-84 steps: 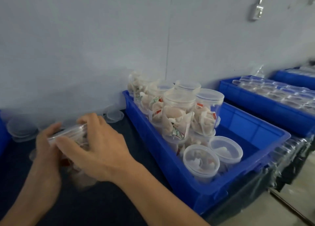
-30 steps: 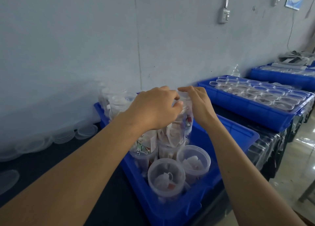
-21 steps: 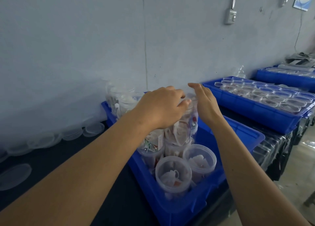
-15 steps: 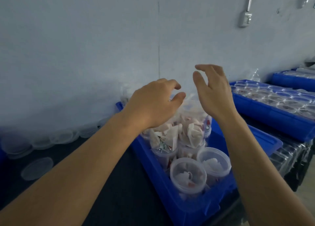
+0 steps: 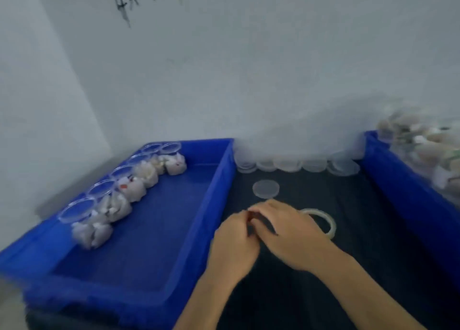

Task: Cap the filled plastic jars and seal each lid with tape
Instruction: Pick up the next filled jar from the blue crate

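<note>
While both hands meet over the dark table [image 5: 348,230], the left hand [image 5: 235,245] curls, grip unclear, and the right hand [image 5: 286,232] covers a clear tape roll [image 5: 329,223], its grip hidden.

Both hands, left [image 5: 234,240] and right [image 5: 290,232], and both forearms are bare, without sleeves, gloves or jewellery.

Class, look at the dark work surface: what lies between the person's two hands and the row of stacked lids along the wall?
In the head view, one loose clear lid lies flat there, touching neither hands nor row.
</note>
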{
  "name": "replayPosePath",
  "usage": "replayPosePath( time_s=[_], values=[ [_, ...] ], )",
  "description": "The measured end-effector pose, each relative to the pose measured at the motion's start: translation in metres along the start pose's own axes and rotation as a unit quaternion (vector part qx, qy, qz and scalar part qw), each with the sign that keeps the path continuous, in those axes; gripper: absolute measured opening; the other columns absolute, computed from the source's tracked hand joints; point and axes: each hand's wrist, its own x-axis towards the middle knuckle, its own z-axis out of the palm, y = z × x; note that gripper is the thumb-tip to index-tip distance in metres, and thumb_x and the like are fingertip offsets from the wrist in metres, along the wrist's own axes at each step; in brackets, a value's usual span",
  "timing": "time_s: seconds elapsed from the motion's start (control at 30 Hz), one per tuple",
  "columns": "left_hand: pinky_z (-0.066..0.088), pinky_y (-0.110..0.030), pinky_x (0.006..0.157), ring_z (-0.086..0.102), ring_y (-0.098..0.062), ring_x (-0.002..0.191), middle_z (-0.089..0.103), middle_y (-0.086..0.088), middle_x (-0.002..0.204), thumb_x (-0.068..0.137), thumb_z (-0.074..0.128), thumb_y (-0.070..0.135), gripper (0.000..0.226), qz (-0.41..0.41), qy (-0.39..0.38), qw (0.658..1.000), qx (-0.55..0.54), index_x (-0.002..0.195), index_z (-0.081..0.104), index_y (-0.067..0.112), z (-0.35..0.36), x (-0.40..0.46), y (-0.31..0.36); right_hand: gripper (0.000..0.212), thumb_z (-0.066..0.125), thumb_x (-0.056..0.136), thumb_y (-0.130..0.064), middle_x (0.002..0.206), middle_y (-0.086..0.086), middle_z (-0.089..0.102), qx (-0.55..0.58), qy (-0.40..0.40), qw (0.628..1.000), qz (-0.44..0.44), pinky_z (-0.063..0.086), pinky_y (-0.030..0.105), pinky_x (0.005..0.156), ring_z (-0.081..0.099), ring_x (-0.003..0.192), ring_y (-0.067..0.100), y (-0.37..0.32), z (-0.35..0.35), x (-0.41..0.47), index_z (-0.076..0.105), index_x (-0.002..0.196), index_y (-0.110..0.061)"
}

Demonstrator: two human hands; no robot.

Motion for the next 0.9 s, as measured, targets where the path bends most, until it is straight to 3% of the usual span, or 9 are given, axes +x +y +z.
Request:
replayPosePath(
  time_s=[0.13,0.27,0.37,0.47,0.57,0.63,0.7,0.8,0.9],
  values=[
    [0.055,-0.04,0.083,0.061,-0.014,0.092,0.066,0.002,0.101,0.099,0.05,0.016,0.016,-0.024,-0.049,0.997,0.055,0.096,0.063,0.026,0.01,-0.032,-0.053,0.025,0.04,0.107,-0.048,0.117,-0.016,0.059,-0.034,-0.09,0.995,0.006,0.051,0.04,0.092,0.058,0.112,0.011,-0.004,0.063,0.0,0.058,0.123,-0.041],
    [0.053,-0.032,0.088,0.061,-0.014,0.105,0.062,0.003,0.119,0.097,0.048,0.012,0.032,-0.033,-0.064,0.997,0.039,0.125,0.059,0.025,-0.002,-0.045,-0.047,0.019,0.047,0.104,-0.043,0.111,-0.017,0.06,-0.039,-0.092,0.995,-0.007,0.054,0.039,0.089,0.06,0.104,0.009,-0.017,0.066,0.01,0.062,0.114,-0.037],
    [0.051,-0.032,0.091,0.06,-0.01,0.107,0.055,0.009,0.128,0.094,0.04,0.022,0.05,0.017,0.009,0.998,0.051,0.143,0.045,0.03,-0.032,-0.054,-0.023,0.026,0.053,0.098,-0.038,0.118,-0.023,0.062,0.047,-0.017,0.998,-0.035,0.052,0.039,0.094,0.06,0.111,0.003,-0.043,0.047,0.026,0.065,0.122,-0.039],
    [0.051,-0.028,0.088,0.06,-0.004,0.101,0.059,0.017,0.122,0.092,0.04,0.023,0.045,0.072,0.108,0.991,0.019,0.133,0.054,0.035,-0.082,-0.054,-0.011,0.027,0.054,0.098,-0.032,0.117,-0.02,0.067,0.153,0.056,0.983,-0.085,0.053,0.045,0.094,0.064,0.111,0.006,-0.082,0.031,0.044,0.065,0.122,-0.038],
    [0.051,-0.027,0.09,0.059,-0.001,0.112,0.063,0.019,0.127,0.099,0.048,0.018,0.039,0.076,0.218,0.972,0.035,0.129,0.062,0.037,-0.137,-0.045,-0.039,0.034,0.05,0.102,-0.038,0.12,-0.019,0.065,0.145,0.044,0.978,-0.143,0.056,0.045,0.091,0.064,0.109,0.007,-0.117,0.034,0.063,0.055,0.135,-0.044],
    [0.051,-0.033,0.085,0.059,-0.008,0.117,0.063,0.01,0.133,0.101,0.051,0.015,0.037,0.024,0.273,0.956,0.107,0.134,0.061,0.03,-0.171,-0.035,-0.074,0.046,0.05,0.104,-0.043,0.129,-0.018,0.061,0.091,0.017,0.983,-0.157,0.056,0.043,0.094,0.061,0.114,0.005,-0.136,0.048,0.076,0.043,0.15,-0.045],
    [0.046,-0.041,0.082,0.057,-0.027,0.122,0.061,-0.004,0.138,0.102,0.052,0.018,0.035,-0.08,0.289,0.931,0.209,0.137,0.059,0.02,-0.199,-0.024,-0.115,0.052,0.051,0.106,-0.043,0.137,-0.015,0.058,0.047,-0.012,0.985,-0.167,0.055,0.042,0.097,0.058,0.12,0.009,-0.154,0.066,0.085,0.037,0.156,-0.041],
    [0.045,-0.052,0.088,0.051,-0.04,0.126,0.056,-0.014,0.138,0.098,0.057,0.015,0.039,-0.225,0.257,0.896,0.284,0.136,0.054,0.011,-0.223,-0.013,-0.163,0.051,0.049,0.107,-0.041,0.142,-0.008,0.055,0.026,-0.058,0.979,-0.196,0.052,0.043,0.096,0.057,0.124,0.019,-0.18,0.092,0.095,0.037,0.157,-0.038],
    [0.042,-0.05,0.085,0.049,-0.041,0.129,0.053,-0.013,0.141,0.095,0.06,0.016,0.041,-0.277,0.185,0.902,0.273,0.134,0.052,0.008,-0.226,-0.003,-0.193,0.051,0.047,0.107,-0.039,0.145,-0.004,0.053,-0.01,-0.086,0.971,-0.221,0.049,0.044,0.095,0.055,0.126,0.024,-0.199,0.114,0.104,0.037,0.157,-0.035]
  ],
)
